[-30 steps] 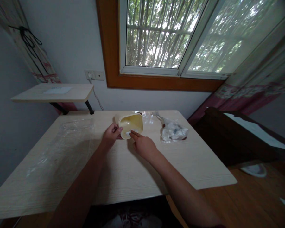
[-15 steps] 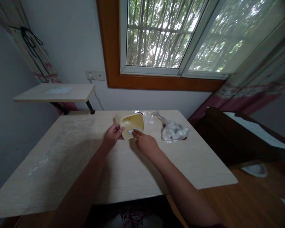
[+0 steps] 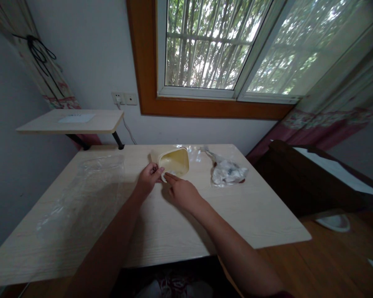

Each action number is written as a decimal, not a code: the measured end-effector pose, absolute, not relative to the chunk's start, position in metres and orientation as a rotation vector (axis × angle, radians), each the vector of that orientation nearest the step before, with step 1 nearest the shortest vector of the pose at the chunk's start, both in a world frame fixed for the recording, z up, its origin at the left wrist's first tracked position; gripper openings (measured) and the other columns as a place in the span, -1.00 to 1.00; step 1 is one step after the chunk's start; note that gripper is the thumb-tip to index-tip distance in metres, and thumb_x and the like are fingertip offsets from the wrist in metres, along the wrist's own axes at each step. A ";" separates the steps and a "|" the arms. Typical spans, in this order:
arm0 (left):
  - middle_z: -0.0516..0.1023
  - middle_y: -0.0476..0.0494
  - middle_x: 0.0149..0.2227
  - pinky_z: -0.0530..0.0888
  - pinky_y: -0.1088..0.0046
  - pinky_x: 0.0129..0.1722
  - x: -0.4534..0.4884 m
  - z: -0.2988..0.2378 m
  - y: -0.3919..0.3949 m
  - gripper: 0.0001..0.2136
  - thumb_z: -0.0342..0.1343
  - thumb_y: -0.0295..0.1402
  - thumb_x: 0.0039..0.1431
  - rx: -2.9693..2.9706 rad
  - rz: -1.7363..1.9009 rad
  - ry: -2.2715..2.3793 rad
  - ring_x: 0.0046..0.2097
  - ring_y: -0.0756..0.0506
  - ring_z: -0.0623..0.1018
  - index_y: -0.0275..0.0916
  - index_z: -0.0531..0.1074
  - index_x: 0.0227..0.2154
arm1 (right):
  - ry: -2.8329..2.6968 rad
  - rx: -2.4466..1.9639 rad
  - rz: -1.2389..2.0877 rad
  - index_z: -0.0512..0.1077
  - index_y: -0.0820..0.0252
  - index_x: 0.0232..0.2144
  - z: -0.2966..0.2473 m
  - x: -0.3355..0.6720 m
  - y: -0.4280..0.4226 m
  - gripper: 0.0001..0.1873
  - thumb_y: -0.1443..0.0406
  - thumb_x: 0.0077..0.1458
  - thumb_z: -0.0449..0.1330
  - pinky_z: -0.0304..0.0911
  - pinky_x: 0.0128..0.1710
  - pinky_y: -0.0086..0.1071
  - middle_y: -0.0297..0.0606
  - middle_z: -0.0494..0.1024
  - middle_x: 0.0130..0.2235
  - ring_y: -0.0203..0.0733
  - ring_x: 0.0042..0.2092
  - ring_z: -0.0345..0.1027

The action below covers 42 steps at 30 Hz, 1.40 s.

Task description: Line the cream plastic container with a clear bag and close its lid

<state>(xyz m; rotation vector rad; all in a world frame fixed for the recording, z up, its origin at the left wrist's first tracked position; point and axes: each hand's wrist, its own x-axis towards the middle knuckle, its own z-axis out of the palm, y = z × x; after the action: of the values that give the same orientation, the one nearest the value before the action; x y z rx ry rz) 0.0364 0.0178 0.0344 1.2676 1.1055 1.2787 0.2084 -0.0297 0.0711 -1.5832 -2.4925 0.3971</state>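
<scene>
A cream plastic tub (image 3: 175, 162) stands tilted near the far edge of the bench (image 3: 242, 211), about midway along it, its pale yellow inside turned toward the person. A strip of something white (image 3: 163, 177) sits at its near corner, partly hidden by the fingers, so it is hard to tell what it is or whether it lies inside the tub.

The left hand (image 3: 148, 179) is curled, its thumb and fingers pinching the tub's near left side. The right hand (image 3: 182, 192) lies low and nearly flat, with the fingers stretched out and close together. Its index fingertip (image 3: 168, 176) reaches to the white strip, right at the tub's near corner.

Clear plastic film (image 3: 191, 152) lies crumpled just behind the tub, along the far edge. To the right, a knotted plastic bag (image 3: 226, 173) holding something white rests near that same edge, well apart from the right hand. A wide clear plastic sheet (image 3: 87, 194) covers much of the bench's left side, running toward the left edge. Both hands work well in from the near edge, and a dark wooden bed (image 3: 301, 182) stands beyond the right edge.
</scene>
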 end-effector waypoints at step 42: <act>0.50 0.03 -0.53 0.55 0.45 -0.46 0.020 0.023 0.029 -0.61 0.22 0.04 0.11 1.319 1.372 1.215 -0.51 -0.04 0.54 -0.21 0.38 -0.39 | -2.633 -1.666 -0.148 0.42 0.17 0.18 0.075 0.234 0.001 -0.56 0.40 0.36 -0.05 0.37 -0.02 -0.19 -0.04 0.50 0.19 -0.05 -0.05 0.52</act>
<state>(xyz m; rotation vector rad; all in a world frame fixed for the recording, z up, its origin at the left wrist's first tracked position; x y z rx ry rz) 0.0199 0.0291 0.0228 1.3191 1.2148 1.3719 0.2340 0.0015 0.0751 -1.6657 -2.6326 -0.1483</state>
